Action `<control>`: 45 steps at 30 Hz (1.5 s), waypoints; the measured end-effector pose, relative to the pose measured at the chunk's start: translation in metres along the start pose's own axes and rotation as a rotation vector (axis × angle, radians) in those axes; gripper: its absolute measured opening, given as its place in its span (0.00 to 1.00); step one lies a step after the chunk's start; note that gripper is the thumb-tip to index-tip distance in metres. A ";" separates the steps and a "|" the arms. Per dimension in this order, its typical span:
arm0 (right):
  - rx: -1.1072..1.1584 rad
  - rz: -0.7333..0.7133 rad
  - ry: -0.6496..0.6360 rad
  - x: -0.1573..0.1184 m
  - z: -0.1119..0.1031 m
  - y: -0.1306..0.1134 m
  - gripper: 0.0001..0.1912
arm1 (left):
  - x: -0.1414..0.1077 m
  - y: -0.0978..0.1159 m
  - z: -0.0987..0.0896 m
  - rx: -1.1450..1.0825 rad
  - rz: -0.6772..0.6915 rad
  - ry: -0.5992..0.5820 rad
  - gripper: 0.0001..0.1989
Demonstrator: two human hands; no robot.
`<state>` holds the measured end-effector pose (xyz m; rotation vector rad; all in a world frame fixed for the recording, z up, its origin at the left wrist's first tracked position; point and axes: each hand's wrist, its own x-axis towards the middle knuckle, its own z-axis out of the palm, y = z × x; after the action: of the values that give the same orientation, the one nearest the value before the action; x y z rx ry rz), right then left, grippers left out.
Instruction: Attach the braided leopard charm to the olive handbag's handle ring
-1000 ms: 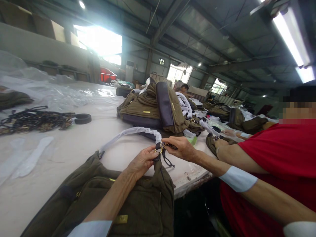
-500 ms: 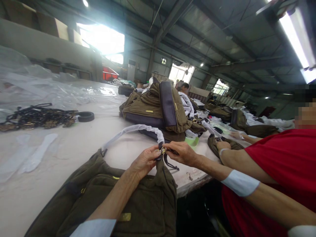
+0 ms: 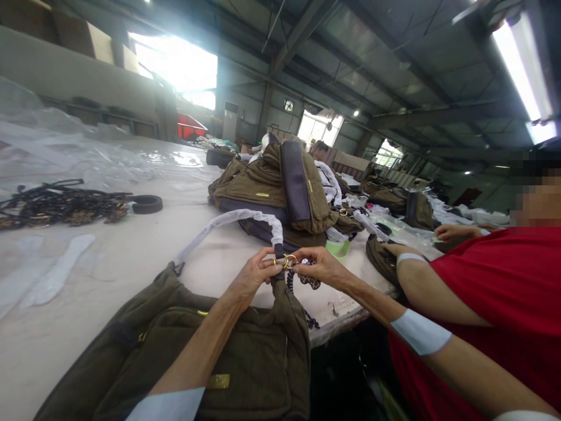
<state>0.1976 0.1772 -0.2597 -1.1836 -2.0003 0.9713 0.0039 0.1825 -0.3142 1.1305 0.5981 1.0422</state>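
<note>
An olive fabric bag (image 3: 210,345) with a gold plate lies at the table's front edge, its handle (image 3: 245,215) wrapped in white and arched upward. At the handle's right base, my left hand (image 3: 258,270) pinches a gold ring of the strap fitting. Close beside it, my right hand (image 3: 318,266) pinches another gold ring (image 3: 290,261), and the two rings meet between my fingertips. A dark beaded charm (image 3: 310,282) with a black coiled cord hangs below my right fingers.
Olive bags (image 3: 272,193) are piled behind. At left, dark cords with charms (image 3: 65,204), a black tape roll (image 3: 147,204) and clear plastic (image 3: 87,152) lie on the white table (image 3: 131,251). A person in red (image 3: 504,292) handles another bag at right.
The gold ring in my right hand now shows clearly, and the charm and cord hang lower. The person in red has lifted one hand off their bag. The view has shifted slightly.
</note>
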 end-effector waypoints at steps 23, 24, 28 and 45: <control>-0.100 -0.152 0.240 -0.017 0.017 -0.007 0.13 | 0.001 0.000 -0.001 -0.049 0.023 0.013 0.20; -0.079 -0.128 0.257 -0.014 0.015 -0.004 0.14 | 0.001 0.001 -0.001 -0.053 0.020 0.006 0.20; 0.223 -0.012 -0.018 -0.006 0.013 0.012 0.19 | 0.001 0.001 0.000 -0.064 0.025 -0.024 0.19; 0.459 0.225 -0.047 -0.010 0.014 0.017 0.16 | 0.005 -0.005 -0.004 -0.024 0.044 0.001 0.19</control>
<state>0.1981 0.1692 -0.2825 -1.1424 -1.5754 1.4872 0.0043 0.1885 -0.3193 1.1271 0.5622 1.0853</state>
